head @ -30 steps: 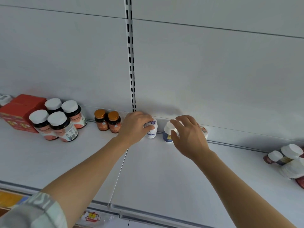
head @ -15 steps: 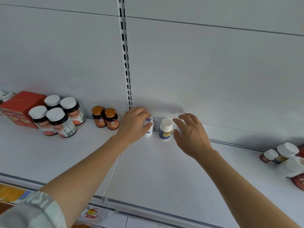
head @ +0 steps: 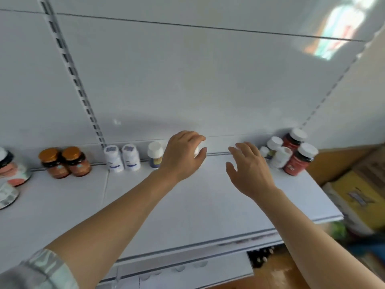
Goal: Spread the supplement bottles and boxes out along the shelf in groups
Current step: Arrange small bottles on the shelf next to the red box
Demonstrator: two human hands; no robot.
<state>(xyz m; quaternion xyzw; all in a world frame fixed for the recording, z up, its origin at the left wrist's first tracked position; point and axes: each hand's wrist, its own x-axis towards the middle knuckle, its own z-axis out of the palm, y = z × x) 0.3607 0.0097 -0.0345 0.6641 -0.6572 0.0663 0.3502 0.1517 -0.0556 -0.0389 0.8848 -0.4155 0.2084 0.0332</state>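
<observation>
From my head camera I look down on the white shelf [head: 187, 205]. Along its back edge, from the left, stand two amber bottles with orange caps [head: 65, 162], touching each other, then two white bottles with purple-marked tops [head: 122, 157] just beside the slotted upright [head: 83, 94]. Next comes a single white-capped bottle with a blue and yellow label [head: 155, 155], just beside my left wrist. At the far left edge some dark bottles with white caps [head: 11, 171] are partly cut off. At the right end a huddle of red-labelled and white bottles [head: 291, 152] crowds the corner; one white one leans among them. Beyond the shelf end lie cardboard boxes [head: 360, 190], blurred.

My left hand [head: 183, 154] is curled over a small white bottle [head: 199, 151] at the back of the shelf, fingers and thumb wrapped round it, hiding most of it. My right hand [head: 249, 170] hangs above the shelf with fingers loosely spread, holding nothing, between that bottle and the right-hand huddle.
</observation>
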